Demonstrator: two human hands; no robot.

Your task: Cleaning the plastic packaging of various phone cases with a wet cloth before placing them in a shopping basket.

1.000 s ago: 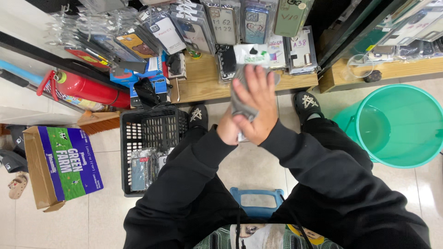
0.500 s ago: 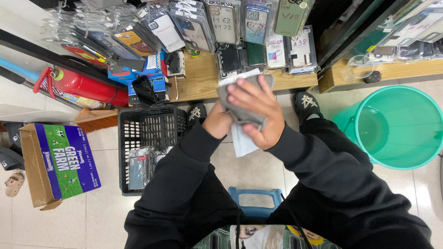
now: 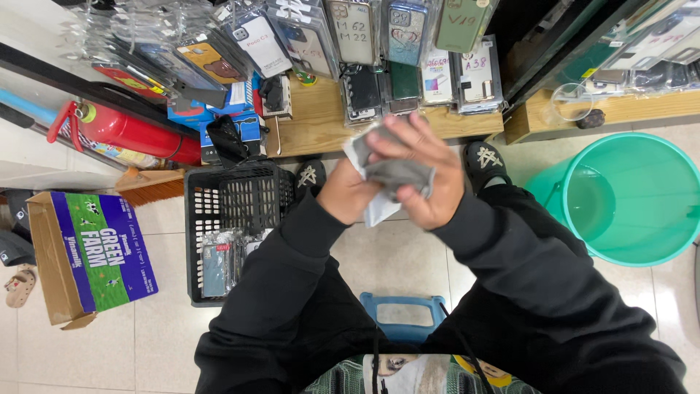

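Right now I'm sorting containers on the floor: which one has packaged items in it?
The black plastic basket, left of the left hand: clear-wrapped packets lie inside. The green bucket and the cardboard box show none.

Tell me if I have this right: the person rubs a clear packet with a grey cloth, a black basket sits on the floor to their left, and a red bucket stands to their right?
Not quite: the bucket is green, not red, as the head view shows. The rest holds: the right hand presses a grey cloth on the clear packet held by the left hand, and the black basket sits to the left.
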